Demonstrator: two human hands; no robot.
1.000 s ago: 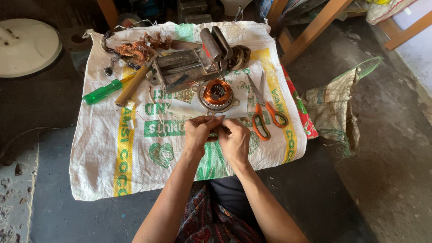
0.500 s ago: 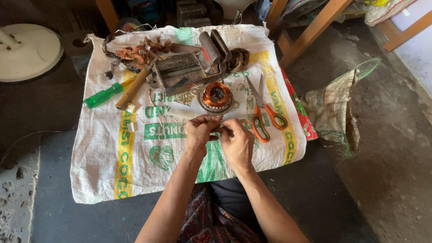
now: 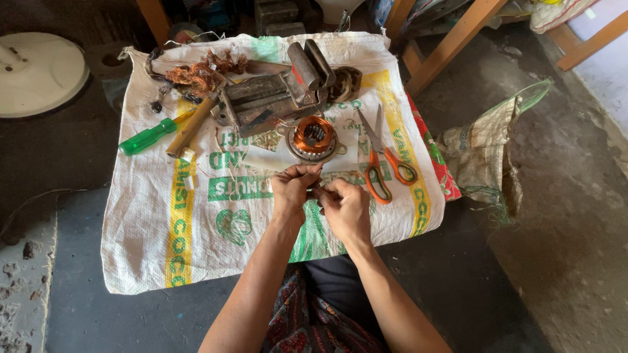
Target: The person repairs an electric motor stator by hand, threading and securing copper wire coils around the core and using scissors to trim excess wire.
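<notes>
My left hand (image 3: 292,191) and my right hand (image 3: 345,207) meet over a white woven sack (image 3: 216,229) spread on the floor. Their fingertips pinch a small, thin thing between them; it is too small to identify. Just beyond the hands lies a round motor stator (image 3: 314,138) with copper windings. Orange-handled scissors (image 3: 383,163) lie to the right of it, close to my right hand.
A metal bench vise (image 3: 278,95) sits at the back of the sack, beside a tangle of copper wire (image 3: 196,75), a green-handled screwdriver (image 3: 149,137) and a wooden-handled tool (image 3: 191,125). A white round disc (image 3: 36,72) lies far left. Another crumpled sack (image 3: 487,150) and wooden legs (image 3: 451,46) stand right.
Both hands stay together at the same spot; the fingers shift slightly around the small thing. The view has drifted a little.
</notes>
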